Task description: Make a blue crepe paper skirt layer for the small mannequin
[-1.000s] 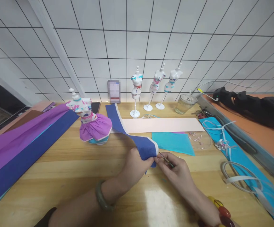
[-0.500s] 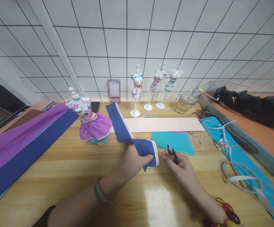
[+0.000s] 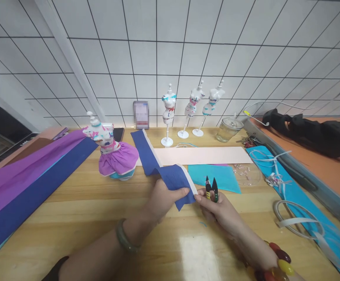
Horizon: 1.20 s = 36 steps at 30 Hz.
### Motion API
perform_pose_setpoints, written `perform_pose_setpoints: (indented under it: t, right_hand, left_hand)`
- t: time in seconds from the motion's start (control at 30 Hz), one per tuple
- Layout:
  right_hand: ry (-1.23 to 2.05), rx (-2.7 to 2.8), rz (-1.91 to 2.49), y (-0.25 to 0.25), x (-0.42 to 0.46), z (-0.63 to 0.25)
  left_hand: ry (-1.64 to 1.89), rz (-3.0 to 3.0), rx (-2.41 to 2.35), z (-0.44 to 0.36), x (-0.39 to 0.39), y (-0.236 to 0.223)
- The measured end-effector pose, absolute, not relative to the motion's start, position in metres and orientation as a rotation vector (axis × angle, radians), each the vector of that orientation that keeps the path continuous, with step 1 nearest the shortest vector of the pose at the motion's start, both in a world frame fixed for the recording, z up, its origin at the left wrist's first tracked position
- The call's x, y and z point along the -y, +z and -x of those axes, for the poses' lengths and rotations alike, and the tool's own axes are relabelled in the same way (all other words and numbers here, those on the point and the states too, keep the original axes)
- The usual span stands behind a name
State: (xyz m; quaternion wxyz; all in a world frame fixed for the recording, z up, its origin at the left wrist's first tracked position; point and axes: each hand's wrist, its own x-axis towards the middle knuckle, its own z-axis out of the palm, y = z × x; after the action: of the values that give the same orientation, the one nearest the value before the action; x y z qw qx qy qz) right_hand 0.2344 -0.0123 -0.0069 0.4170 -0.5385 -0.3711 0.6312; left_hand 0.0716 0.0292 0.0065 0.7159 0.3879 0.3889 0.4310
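Note:
A dark blue strip (image 3: 174, 177) of thin paper or cloth, with a white band along one edge, runs from the back of the table towards me. Its near end is gripped by my left hand (image 3: 162, 199), thumb on top. My right hand (image 3: 221, 208) pinches the white-edged corner between thumb and finger. That same hand also holds thread snips (image 3: 212, 189) in its palm, their dark blades apart and pointing up. Left of my hands stands a small dress form (image 3: 101, 134) in a purple gathered skirt (image 3: 119, 159).
Behind are several small white dress forms (image 3: 168, 111), a phone (image 3: 141, 115) and a glass jar (image 3: 229, 128). A pale pink strip (image 3: 202, 155) and a turquoise sheet (image 3: 217, 178) lie on the table. Coloured sheets (image 3: 41, 175) cover the left; white tape (image 3: 300, 222) lies right.
My right hand has come to the strip's corner and now pinches it. The snips have turned more upright. The near end of the strip is spread flatter.

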Motion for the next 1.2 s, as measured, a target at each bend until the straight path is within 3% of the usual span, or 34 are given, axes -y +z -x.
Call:
perform_pose_setpoints:
  t: [0.33, 0.73, 0.97, 1.1, 1.2]
  right_hand:
    - [1.34, 1.091, 1.557, -0.012, 0.011, -0.23]
    - [1.871, 0.644, 1.119, -0.004, 0.008, -0.234]
    - [1.812, 0.595, 1.006, -0.001, 0.005, -0.24]
    - [1.791, 0.601, 0.993, 0.001, 0.004, -0.245]
    - [1.823, 0.651, 0.984, 0.002, 0.006, -0.246]
  left_hand:
    - [0.993, -0.826, -0.924, -0.075, -0.029, 0.006]
    - [1.127, -0.666, -0.987, -0.067, -0.043, 0.016]
    - [0.607, -0.748, -0.931, -0.076, -0.023, -0.001]
    - [-0.088, -1.081, -0.784, -0.069, -0.006, 0.02]
    - [-0.352, -1.299, -0.751, -0.059, 0.0, 0.044]
